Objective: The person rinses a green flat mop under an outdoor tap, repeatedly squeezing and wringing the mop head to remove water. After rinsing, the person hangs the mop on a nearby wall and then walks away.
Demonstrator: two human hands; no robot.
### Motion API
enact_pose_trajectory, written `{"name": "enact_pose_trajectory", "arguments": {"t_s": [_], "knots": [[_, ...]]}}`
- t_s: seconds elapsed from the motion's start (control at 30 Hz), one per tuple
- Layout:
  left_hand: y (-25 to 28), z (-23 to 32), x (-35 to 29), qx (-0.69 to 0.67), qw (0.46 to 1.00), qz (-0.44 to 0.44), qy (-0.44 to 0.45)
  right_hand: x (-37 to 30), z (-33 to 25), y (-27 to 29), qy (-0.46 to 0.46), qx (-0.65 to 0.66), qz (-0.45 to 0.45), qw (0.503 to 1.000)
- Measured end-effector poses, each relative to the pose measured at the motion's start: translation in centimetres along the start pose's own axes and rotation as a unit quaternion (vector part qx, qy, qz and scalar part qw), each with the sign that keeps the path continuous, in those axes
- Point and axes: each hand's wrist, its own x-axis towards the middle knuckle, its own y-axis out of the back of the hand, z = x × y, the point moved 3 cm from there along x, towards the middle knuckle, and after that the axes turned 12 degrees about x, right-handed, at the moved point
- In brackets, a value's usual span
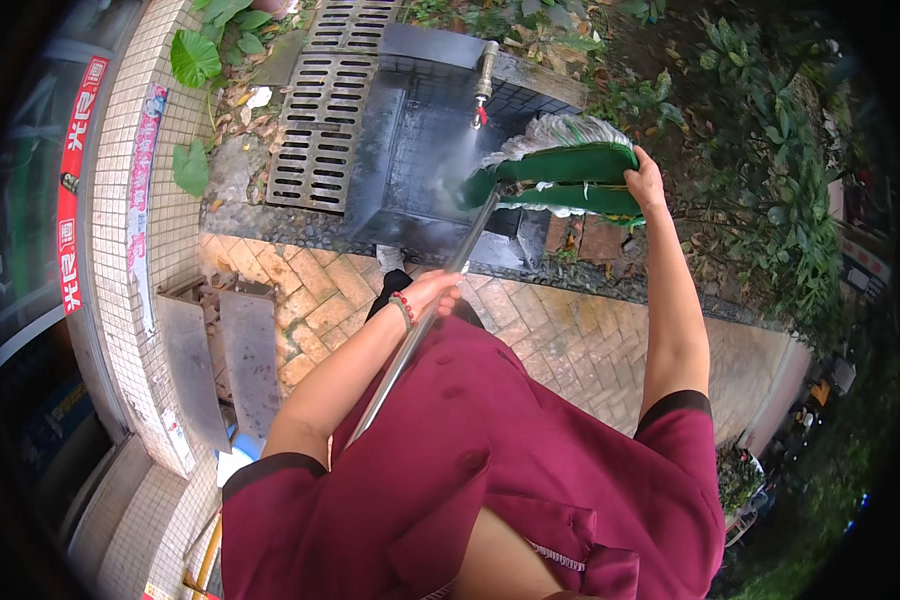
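A flat mop with a green plate (582, 165) and a pale, wet-looking fringe (570, 130) is held tilted over a tiled basin (410, 150). My left hand (432, 292) wraps round its metal pole (395, 385), which runs back along my front. At the far right end of the mop plate, my right hand (646, 182) grips the edge with the arm stretched out. Water sprays from a tap (484, 88) with a red handle toward the plate's left end. Spray blurs that end of the mop.
Left of the basin lies a slotted metal drain grate (315, 140). Leafy plants (730, 190) grow on the right. A white-tiled wall (170, 200) stands at the left, with grey panels (245, 350) near its foot. Brick paving (590, 320) lies in front of the basin.
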Motion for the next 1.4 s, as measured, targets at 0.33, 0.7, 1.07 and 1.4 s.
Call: {"name": "enact_pose_trajectory", "arguments": {"t_s": [0.33,0.7,1.07,1.4], "knots": [[-1.2,-1.7,0.8,0.083,0.995,-0.012,0.056,-17.3,13.3,1.1,-0.162,0.286,0.111,0.938],[-1.0,-1.6,1.9,0.140,0.986,0.014,0.088,-33.1,17.3,-11.3,-0.269,0.500,0.263,0.780],[-3.0,-0.6,-5.2,0.123,0.988,-0.025,0.086,-28.8,7.3,-2.9,-0.251,0.478,0.188,0.820],[-2.5,0.7,-6.6,-0.006,0.996,-0.024,0.089,-12.8,-0.7,0.8,-0.062,0.111,0.120,0.985]]}}
